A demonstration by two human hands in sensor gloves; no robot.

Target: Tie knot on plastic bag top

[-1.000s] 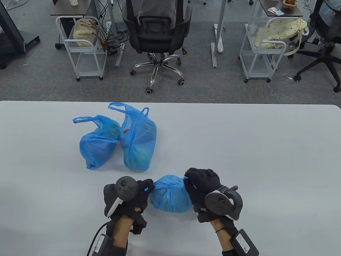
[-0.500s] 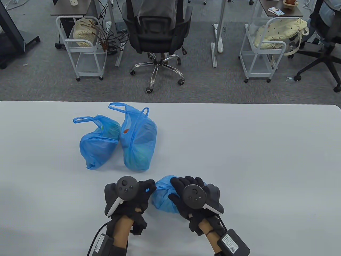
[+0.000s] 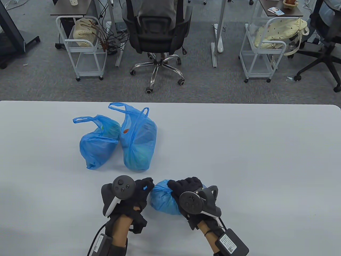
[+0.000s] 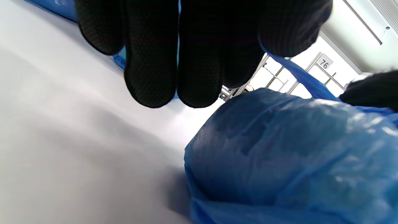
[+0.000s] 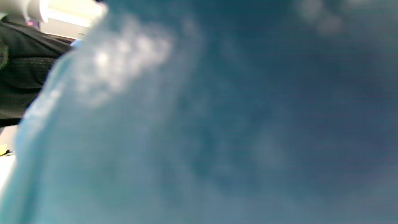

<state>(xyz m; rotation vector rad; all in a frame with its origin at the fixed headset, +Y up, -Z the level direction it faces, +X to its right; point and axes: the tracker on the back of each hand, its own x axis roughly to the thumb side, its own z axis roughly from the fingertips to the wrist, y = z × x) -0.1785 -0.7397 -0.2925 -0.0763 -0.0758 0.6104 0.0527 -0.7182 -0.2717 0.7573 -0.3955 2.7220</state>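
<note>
A filled blue plastic bag lies on the white table near the front edge, between my hands. My left hand grips a thin strip of the bag's handle; a bit of blue shows between its closed fingers. In the left wrist view the gloved fingers curl in from the top and the blue strip runs taut to the bag. My right hand rests on top of the bag, fingers curled over its gathered top. The right wrist view is filled by blurred blue plastic.
Two more filled blue bags stand at the table's middle left, one beside the other, handles loose and untied. Beyond the far table edge stand an office chair and white trolleys.
My right hand has moved left from the bag's right end and now lies over its top. My left hand has shifted slightly left, still holding the handle strip.
</note>
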